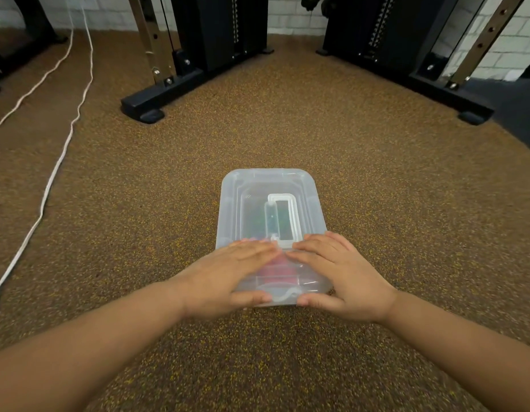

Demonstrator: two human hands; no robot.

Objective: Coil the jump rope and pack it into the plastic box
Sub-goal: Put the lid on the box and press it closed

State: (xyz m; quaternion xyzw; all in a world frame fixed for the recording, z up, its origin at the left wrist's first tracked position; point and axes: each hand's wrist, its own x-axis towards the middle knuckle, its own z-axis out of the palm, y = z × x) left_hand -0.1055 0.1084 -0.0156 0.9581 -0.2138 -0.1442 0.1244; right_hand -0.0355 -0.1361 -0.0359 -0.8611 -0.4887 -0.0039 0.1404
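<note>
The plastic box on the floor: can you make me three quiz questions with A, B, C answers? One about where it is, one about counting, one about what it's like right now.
1. Where is the plastic box?
A. on a shelf
B. on the speckled brown floor
C. on a chair

2. How many hands touch the box?
A. none
B. one
C. two

3. How is the lid?
A. on the box
B. leaning on the wall
C. lying beside the box

Answers:
1 B, the box stands on the floor in front of the black gym machine.
2 C, the left hand and the right hand both rest on its near end.
3 A, the clear lid covers the top, and both hands press on it with straight fingers.
</note>
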